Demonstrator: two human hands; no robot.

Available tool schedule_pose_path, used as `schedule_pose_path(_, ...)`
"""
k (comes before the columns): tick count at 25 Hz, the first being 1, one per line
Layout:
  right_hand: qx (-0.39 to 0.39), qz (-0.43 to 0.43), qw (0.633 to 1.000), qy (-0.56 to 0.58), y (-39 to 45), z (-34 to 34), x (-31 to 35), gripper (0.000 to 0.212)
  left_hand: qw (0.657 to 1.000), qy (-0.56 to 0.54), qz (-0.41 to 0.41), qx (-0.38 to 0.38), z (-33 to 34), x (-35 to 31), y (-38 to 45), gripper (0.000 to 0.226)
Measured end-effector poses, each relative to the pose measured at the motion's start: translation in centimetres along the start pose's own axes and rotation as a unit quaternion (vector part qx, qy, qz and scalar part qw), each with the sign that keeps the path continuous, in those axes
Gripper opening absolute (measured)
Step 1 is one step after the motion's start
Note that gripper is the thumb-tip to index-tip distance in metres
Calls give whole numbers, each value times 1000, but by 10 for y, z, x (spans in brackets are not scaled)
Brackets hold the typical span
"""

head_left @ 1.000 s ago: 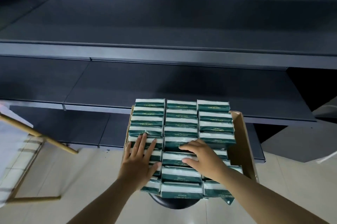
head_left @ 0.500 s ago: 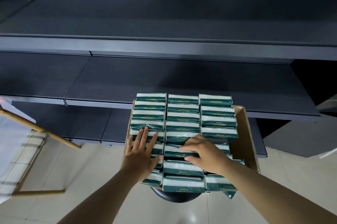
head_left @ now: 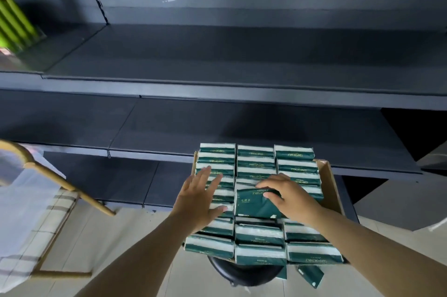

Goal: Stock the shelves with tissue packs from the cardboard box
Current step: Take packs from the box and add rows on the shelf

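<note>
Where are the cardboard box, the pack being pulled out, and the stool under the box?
cardboard box [head_left: 330, 190], head view, its bare right wall.
tilted tissue pack [head_left: 254, 203], head view, its green face.
black stool [head_left: 242, 272], head view, its seat rim below the box.

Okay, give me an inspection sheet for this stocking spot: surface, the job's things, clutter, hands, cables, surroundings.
Surface: dark shelves, bare where they show ahead of the box; pale tiled floor below.
Job's things: cardboard box on a round black stool, packed with three columns of green tissue packs; one pack in the middle column is tilted up out of its row.
Clutter: one loose green pack hanging at the box's near corner.
Hands: right hand gripping the tilted pack; left hand open, flat over the left column.
Cables: nothing seen.
Surroundings: wooden-framed rack with checked cloth at left; green items on the upper shelf, far left.
</note>
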State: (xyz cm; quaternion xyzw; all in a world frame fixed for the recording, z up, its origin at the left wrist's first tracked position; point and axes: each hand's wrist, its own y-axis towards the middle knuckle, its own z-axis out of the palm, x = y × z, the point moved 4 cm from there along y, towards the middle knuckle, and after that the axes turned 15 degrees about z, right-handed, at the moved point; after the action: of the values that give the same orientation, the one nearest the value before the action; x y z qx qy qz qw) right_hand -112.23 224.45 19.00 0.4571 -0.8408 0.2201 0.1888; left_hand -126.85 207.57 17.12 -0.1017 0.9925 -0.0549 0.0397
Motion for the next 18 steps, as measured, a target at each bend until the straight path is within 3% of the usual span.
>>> schedule_pose_path(5, -126, -34, 991, 35, 2, -84, 99, 25, 995, 49, 20, -84, -118, 43, -8, 88)
schedule_pose_path(11, -294, -102, 950, -4, -22, -184, 271, 23, 960, 84, 54, -260, -302, 113, -67, 92)
schedule_pose_path(18, -360, -123, 925, -6, -7, -241, 443, 24, 912, 138, 63, -381, -439, 212, -137, 90)
